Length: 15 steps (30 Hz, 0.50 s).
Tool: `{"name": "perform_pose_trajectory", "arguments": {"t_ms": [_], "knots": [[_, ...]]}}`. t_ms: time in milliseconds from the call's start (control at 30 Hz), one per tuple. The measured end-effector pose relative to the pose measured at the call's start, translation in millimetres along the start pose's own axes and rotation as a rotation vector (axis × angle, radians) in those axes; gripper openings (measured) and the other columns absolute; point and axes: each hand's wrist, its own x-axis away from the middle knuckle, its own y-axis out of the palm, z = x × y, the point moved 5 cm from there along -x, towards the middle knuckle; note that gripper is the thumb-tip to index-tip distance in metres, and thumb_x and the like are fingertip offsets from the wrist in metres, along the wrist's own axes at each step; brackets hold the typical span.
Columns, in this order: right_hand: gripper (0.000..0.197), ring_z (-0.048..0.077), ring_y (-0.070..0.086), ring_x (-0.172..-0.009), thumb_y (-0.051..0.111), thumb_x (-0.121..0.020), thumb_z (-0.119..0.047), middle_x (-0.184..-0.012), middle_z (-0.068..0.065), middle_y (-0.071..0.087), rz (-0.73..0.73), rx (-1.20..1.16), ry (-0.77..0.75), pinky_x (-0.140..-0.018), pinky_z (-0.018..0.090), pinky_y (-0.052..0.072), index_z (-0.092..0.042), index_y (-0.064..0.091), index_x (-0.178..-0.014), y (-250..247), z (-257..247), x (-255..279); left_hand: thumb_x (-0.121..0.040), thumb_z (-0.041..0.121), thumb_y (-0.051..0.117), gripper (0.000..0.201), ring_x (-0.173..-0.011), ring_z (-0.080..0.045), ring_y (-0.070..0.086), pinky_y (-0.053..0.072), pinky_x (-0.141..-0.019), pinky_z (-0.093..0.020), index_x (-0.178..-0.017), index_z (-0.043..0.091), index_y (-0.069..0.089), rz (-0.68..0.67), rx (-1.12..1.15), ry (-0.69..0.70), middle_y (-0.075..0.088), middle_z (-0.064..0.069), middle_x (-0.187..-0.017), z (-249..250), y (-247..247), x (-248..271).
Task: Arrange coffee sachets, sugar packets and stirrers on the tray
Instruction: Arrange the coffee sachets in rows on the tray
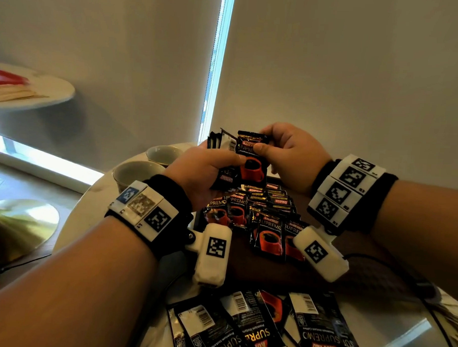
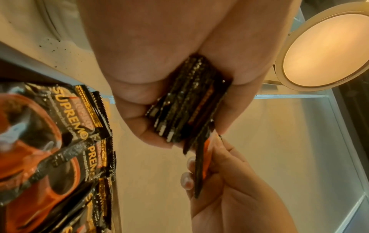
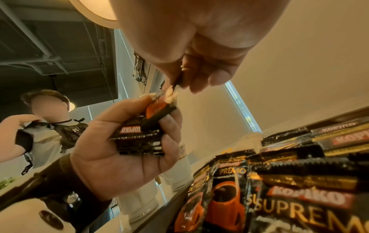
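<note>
Both hands work above the far end of the tray (image 1: pixel 265 276): my left hand (image 1: pixel 204 169) grips a stack of Kopiko sachets (image 2: pixel 187 107); my right hand (image 1: pixel 289 152) pinches the front sachet (image 1: pixel 251 158) upright by its top. Rows of sachets (image 1: pixel 262 222) lie directly below; loose sachets (image 1: pixel 263 327) crowd the table's near edge.

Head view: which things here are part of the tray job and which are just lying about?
In the job:
- stack of coffee sachets held by left hand
- single sachet pinched by right hand
- sachets laid on the dark tray
- loose sachets on the near table

Lying about:
- two cups
- side table
</note>
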Motion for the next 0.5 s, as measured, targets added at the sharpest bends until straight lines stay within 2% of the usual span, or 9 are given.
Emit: {"name": "perform_pose_trajectory", "arguments": {"t_ms": [67, 133, 200, 267, 300, 333, 400, 500], "knots": [[0.010, -0.005, 0.060, -0.056, 0.065, -0.096, -0.020, -0.075, -0.009, 0.067, 0.004, 0.007, 0.002, -0.056, 0.014, 0.045, -0.029, 0.062, -0.099, 1.0, 0.1, 0.5, -0.081, 0.011, 0.072, 0.052, -0.100, -0.039, 0.072, 0.059, -0.089, -0.051, -0.129, -0.005, 0.059, 0.047, 0.006, 0.007, 0.071, -0.027, -0.113, 0.7, -3.2, -0.5], [0.015, -0.001, 0.064, -0.069, 0.068, -0.093, -0.024, -0.086, -0.007, 0.069, 0.015, 0.051, -0.006, -0.065, 0.020, 0.049, -0.028, 0.062, -0.107, -1.0, -1.0, 1.0, -0.081, 0.009, 0.071, 0.050, -0.104, -0.042, 0.072, 0.056, -0.095, -0.058, -0.128, -0.005, 0.059, 0.068, 0.009, 0.013, 0.070, -0.029, -0.116, 2.6, -4.1, 0.5], [0.039, 0.003, 0.063, -0.090, 0.074, -0.086, -0.033, -0.105, -0.008, 0.066, -0.006, 0.149, -0.044, -0.076, 0.022, 0.052, -0.027, 0.057, -0.120, -4.6, -3.3, 2.4, -0.078, 0.010, 0.071, 0.054, -0.100, -0.040, 0.072, 0.056, -0.091, -0.054, -0.128, -0.004, 0.059, 0.083, 0.003, 0.011, 0.071, -0.027, -0.114, 2.7, -3.9, 1.9], [0.077, 0.005, 0.054, -0.109, 0.079, -0.071, -0.053, -0.126, -0.008, 0.053, -0.071, 0.272, -0.134, -0.087, 0.020, 0.048, -0.028, 0.045, -0.136, -7.2, -10.5, 5.9, -0.082, 0.008, 0.069, 0.048, -0.092, -0.036, 0.072, 0.058, -0.082, -0.048, -0.128, -0.005, 0.059, 0.094, -0.007, 0.013, 0.072, -0.025, -0.108, 2.3, -4.0, 2.1], [0.087, 0.007, 0.050, -0.116, 0.078, -0.064, -0.060, -0.132, -0.006, 0.047, -0.122, 0.322, -0.183, -0.091, 0.020, 0.046, -0.028, 0.042, -0.137, -7.0, -14.5, 8.3, -0.086, 0.006, 0.066, 0.043, -0.090, -0.035, 0.072, 0.059, -0.079, -0.047, -0.127, -0.006, 0.060, 0.101, -0.012, 0.012, 0.072, -0.024, -0.107, 2.5, -3.8, 2.5], [0.088, 0.009, 0.046, -0.122, 0.078, -0.061, -0.062, -0.136, -0.004, 0.044, -0.176, 0.377, -0.228, -0.095, 0.021, 0.043, -0.027, 0.043, -0.134, -5.8, -18.1, 10.6, -0.088, 0.005, 0.064, 0.040, -0.090, -0.035, 0.073, 0.059, -0.079, -0.047, -0.126, -0.006, 0.060, 0.105, -0.013, 0.010, 0.072, -0.025, -0.107, 2.1, -3.9, 2.2], [0.071, 0.011, 0.041, -0.125, 0.080, -0.064, -0.056, -0.139, 0.000, 0.044, -0.252, 0.499, -0.280, -0.100, 0.025, 0.041, -0.022, 0.052, -0.120, -1.1, -20.5, 12.5, -0.089, 0.006, 0.065, 0.039, -0.090, -0.036, 0.072, 0.058, -0.081, -0.049, -0.126, -0.007, 0.060, 0.118, -0.023, 0.009, 0.071, -0.025, -0.106, 2.4, -3.9, 2.6], [0.054, 0.019, 0.049, -0.116, 0.073, -0.068, -0.055, -0.128, 0.002, 0.052, -0.256, 0.552, -0.307, -0.099, 0.037, 0.049, -0.019, 0.058, -0.106, 5.1, -22.6, 13.2, -0.089, 0.006, 0.064, 0.038, -0.082, -0.030, 0.071, 0.059, -0.071, -0.041, -0.125, -0.007, 0.060, 0.112, -0.043, -0.008, 0.070, -0.022, -0.100, 1.0, -3.6, 3.2]]}}
